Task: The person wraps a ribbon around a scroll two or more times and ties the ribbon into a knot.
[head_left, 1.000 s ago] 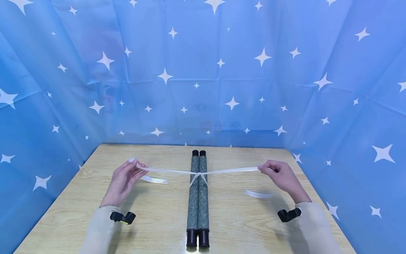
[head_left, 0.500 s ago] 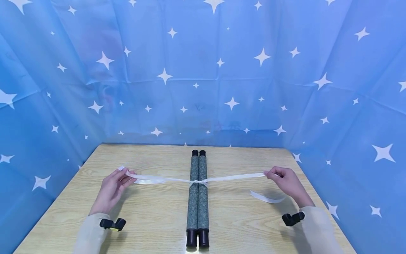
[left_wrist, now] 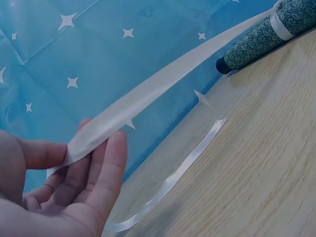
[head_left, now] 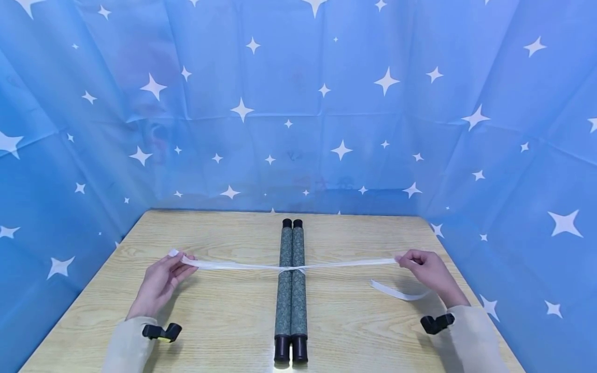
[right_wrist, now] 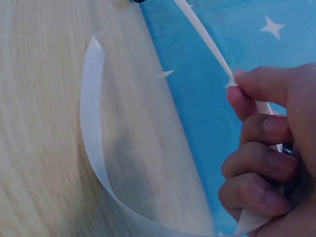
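A scroll [head_left: 283, 305], wound into two green patterned rolls with black end knobs, lies lengthwise on the table. White ribbon [head_left: 350, 263] crosses over both rolls and is drawn nearly straight to either side from a crossing at their middle. My left hand [head_left: 158, 282] pinches the left length between thumb and fingers. On the other side my right hand [head_left: 431, 272] pinches the right length between thumb and forefinger, its other fingers curled in. A loose ribbon tail [right_wrist: 92, 108] trails from the right hand in the right wrist view. Another ribbon tail [left_wrist: 187, 165] hangs below my left hand.
The wood-grain table [head_left: 224, 321] carries the scroll at its centre. A blue curtain [head_left: 298, 140] with white stars encloses the back and both sides. Each sleeve bears a black wrist camera [head_left: 162, 332].
Both hands have moved apart and down toward the near edge, drawing the ribbon out. The raised crossing with its slack strands has sunk flat against the rolls. The scroll stays put.
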Tool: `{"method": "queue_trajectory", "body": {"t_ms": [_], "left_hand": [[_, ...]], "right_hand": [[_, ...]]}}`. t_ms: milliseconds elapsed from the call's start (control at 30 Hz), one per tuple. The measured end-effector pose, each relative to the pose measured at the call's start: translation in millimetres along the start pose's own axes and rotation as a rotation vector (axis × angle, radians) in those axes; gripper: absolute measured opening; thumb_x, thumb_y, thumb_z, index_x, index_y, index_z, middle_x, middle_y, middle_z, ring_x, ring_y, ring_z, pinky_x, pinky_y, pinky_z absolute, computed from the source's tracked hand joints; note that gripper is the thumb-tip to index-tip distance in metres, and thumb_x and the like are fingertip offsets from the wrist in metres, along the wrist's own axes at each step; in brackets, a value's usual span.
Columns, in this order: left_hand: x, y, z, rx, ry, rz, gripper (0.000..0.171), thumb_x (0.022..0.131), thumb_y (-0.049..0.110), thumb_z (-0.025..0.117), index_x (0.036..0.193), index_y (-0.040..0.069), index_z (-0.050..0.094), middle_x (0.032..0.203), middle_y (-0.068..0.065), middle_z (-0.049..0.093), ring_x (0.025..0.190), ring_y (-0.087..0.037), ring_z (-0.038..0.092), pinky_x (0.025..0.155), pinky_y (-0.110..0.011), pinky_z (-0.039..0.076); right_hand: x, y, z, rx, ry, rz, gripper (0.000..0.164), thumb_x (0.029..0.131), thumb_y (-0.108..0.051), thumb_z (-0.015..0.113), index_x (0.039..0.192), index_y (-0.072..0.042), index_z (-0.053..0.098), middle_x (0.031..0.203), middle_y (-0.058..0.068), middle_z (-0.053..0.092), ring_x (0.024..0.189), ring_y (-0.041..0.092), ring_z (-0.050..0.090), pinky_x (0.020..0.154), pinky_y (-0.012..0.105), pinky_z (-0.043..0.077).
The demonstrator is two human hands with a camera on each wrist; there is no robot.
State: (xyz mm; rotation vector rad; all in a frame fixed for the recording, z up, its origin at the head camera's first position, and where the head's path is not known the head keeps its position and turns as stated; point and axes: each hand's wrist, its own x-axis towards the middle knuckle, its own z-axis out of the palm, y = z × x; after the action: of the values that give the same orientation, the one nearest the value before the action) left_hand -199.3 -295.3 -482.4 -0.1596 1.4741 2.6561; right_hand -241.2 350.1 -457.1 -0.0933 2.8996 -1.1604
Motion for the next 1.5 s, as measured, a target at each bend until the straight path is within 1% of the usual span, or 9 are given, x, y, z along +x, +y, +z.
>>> {"method": "queue_trajectory", "body": {"t_ms": [67,300,433,800,933,1133,1233,1400,1500], "left_hand": [[0.2,0.2,0.3,0.006,0.033,-0.018,0.020,0.110,0.014,0.048,0.106,0.010,0.067,0.104,-0.005,0.073,0.101,-0.015,0.073,0.100,-0.030,0.055],[-0.1,-0.8,1.1,-0.008,0.145,-0.086,0.023,0.110,0.012,0.046,0.105,0.009,0.067,0.098,-0.006,0.077,0.097,-0.015,0.075,0.098,-0.029,0.056],[0.3,-1.6,1.0,-0.019,0.193,-0.119,0.022,0.109,0.009,0.045,0.108,0.007,0.067,0.095,-0.007,0.078,0.096,-0.016,0.076,0.097,-0.030,0.057],[5.3,-9.3,-2.1,0.085,0.249,-0.156,0.015,0.108,0.006,0.046,0.119,0.001,0.055,0.090,-0.008,0.077,0.090,-0.019,0.078,0.095,-0.032,0.058],[4.8,-7.8,-4.9,0.087,0.282,-0.129,0.014,0.108,0.009,0.048,0.118,0.003,0.055,0.089,-0.004,0.077,0.088,-0.015,0.077,0.093,-0.030,0.058],[-0.6,5.8,-10.7,-0.044,0.278,-0.072,0.009,0.107,0.015,0.055,0.106,0.011,0.063,0.091,0.000,0.074,0.090,-0.012,0.075,0.093,-0.027,0.058],[-5.4,12.6,-14.4,-0.082,0.282,-0.024,0.009,0.106,0.017,0.057,0.111,0.010,0.062,0.094,-0.001,0.074,0.092,-0.012,0.074,0.093,-0.027,0.058],[-13.4,25.0,-25.0,-0.121,0.388,0.031,0.007,0.104,0.015,0.061,0.104,0.010,0.065,0.088,-0.003,0.076,0.085,-0.014,0.075,0.086,-0.028,0.061],[-17.6,32.6,-33.5,-0.070,0.490,0.037,0.006,0.103,0.017,0.061,0.104,0.011,0.062,0.083,-0.001,0.073,0.080,-0.012,0.075,0.080,-0.028,0.062]], "right_hand": [[-0.5,2.4,2.1,-0.001,-0.012,0.025,0.049,0.100,-0.054,0.060,0.098,-0.006,0.071,0.071,-0.002,0.046,0.061,0.013,0.039,0.058,0.030,0.034],[-4.9,8.2,9.2,-0.032,-0.022,0.068,0.043,0.101,-0.050,0.062,0.092,-0.009,0.070,0.079,0.001,0.057,0.066,0.014,0.042,0.062,0.029,0.034],[-9.2,11.1,10.9,-0.044,-0.016,0.068,0.039,0.100,-0.047,0.064,0.088,-0.010,0.070,0.071,-0.001,0.052,0.064,0.014,0.042,0.064,0.029,0.035],[-19.0,20.2,9.5,-0.041,-0.030,0.093,0.038,0.102,-0.045,0.061,0.088,-0.009,0.067,0.070,-0.002,0.051,0.061,0.014,0.043,0.061,0.029,0.035],[-17.2,18.9,11.2,-0.052,-0.042,0.104,0.042,0.101,-0.050,0.061,0.091,-0.010,0.068,0.071,-0.002,0.051,0.063,0.014,0.044,0.061,0.029,0.036],[-20.4,16.0,7.2,-0.087,-0.020,0.119,0.045,0.098,-0.055,0.064,0.093,-0.011,0.071,0.069,-0.003,0.052,0.060,0.014,0.044,0.058,0.030,0.038],[-22.4,16.0,-0.8,-0.120,0.021,0.105,0.046,0.098,-0.055,0.064,0.090,-0.010,0.071,0.066,-0.004,0.050,0.059,0.013,0.043,0.057,0.030,0.036],[-25.3,20.8,-19.2,-0.163,0.095,0.077,0.050,0.100,-0.055,0.061,0.088,-0.007,0.068,0.063,-0.006,0.046,0.057,0.012,0.041,0.056,0.029,0.034],[-27.6,26.7,-30.9,-0.177,0.115,0.081,0.050,0.101,-0.054,0.059,0.091,-0.006,0.066,0.066,-0.003,0.048,0.057,0.012,0.041,0.056,0.029,0.034]]}}
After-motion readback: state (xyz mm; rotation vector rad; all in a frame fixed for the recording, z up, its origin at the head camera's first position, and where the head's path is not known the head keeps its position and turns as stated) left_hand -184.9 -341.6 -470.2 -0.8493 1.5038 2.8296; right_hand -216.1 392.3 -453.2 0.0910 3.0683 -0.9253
